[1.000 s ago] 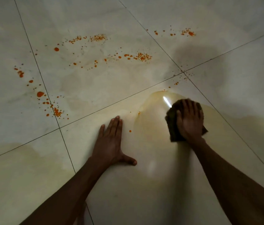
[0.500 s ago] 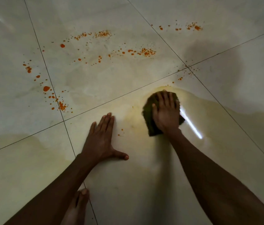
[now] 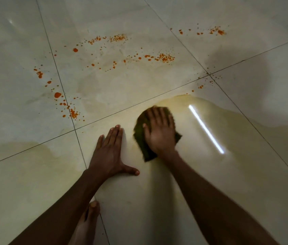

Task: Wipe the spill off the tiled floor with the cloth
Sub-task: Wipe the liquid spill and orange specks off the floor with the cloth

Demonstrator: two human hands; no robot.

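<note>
A dark green cloth (image 3: 140, 137) lies flat on the pale tiled floor (image 3: 246, 174), and my right hand (image 3: 161, 131) presses down on it with straight, spread fingers. Just left of it, my left hand (image 3: 110, 154) rests flat on the floor, thumb out to the right. Orange spill droplets (image 3: 162, 57) are scattered over the far tiles, with another cluster (image 3: 69, 108) along a grout line at the left and a few more droplets (image 3: 215, 31) at the back right. A yellowish wet smear (image 3: 210, 121) surrounds the cloth.
My bare foot (image 3: 88, 221) shows at the bottom, under my left forearm. Dark grout lines cross the floor. A bright strip of reflected light (image 3: 205, 129) lies on the wet tile right of the cloth. A shadow darkens the right tile.
My right hand has slid the cloth leftward across the wet tile, toward my left hand. The small orange drops near my left hand are gone. My left hand has stayed planted.
</note>
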